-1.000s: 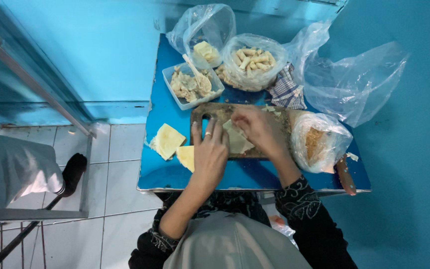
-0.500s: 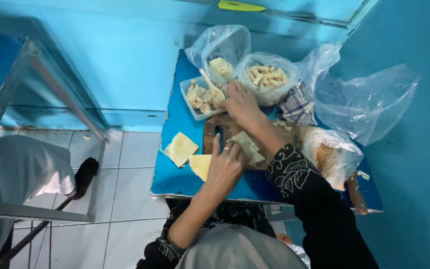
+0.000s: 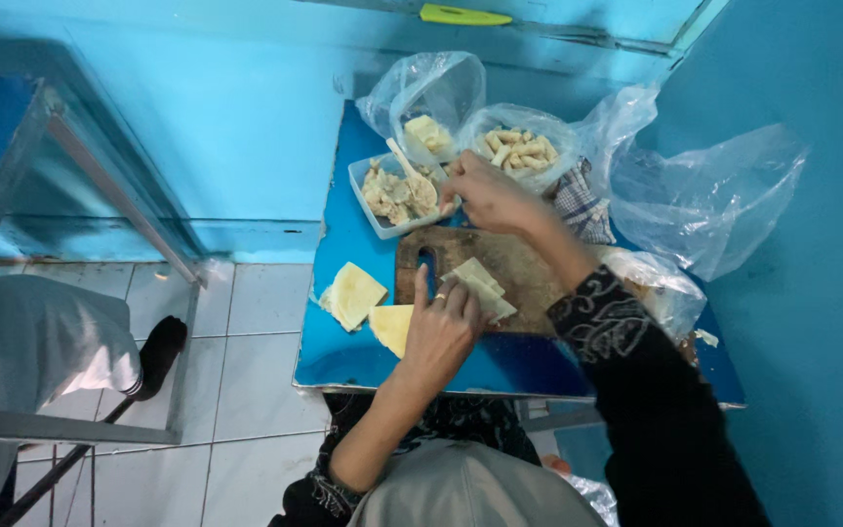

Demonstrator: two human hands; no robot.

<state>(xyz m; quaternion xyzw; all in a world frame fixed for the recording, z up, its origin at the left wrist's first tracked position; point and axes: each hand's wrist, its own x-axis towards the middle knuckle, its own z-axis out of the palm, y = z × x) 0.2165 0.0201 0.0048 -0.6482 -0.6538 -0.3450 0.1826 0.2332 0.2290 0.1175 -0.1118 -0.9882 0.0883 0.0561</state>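
1. A small blue table (image 3: 343,356) is standing against a blue wall, carrying a worn wooden cutting board (image 3: 519,268) at its middle.
2. Two pale wrapper sheets (image 3: 353,296) are lying on the bare tabletop just left of the board.
3. Behind the board, a clear tub of filling (image 3: 392,195) is sitting with a spoon (image 3: 404,164) leaning in it; beside it a bagged container of finished rolls (image 3: 524,148) and another bag holding a pale block (image 3: 428,132) are crowding the back edge.
4. Loose plastic bags (image 3: 714,195) are spreading over the right side, and a checked cloth (image 3: 582,205) is lying beneath the right forearm, partly hidden.
5. The left hand (image 3: 438,327) is resting at the board's near edge, fingers loosely extended and pressing down on a stack of folded wrappers (image 3: 480,286) on the board.
6. The right hand (image 3: 485,190) is reaching across the board to the tub's rim, fingers curled together near the spoon; whether they are pinching anything cannot be told.
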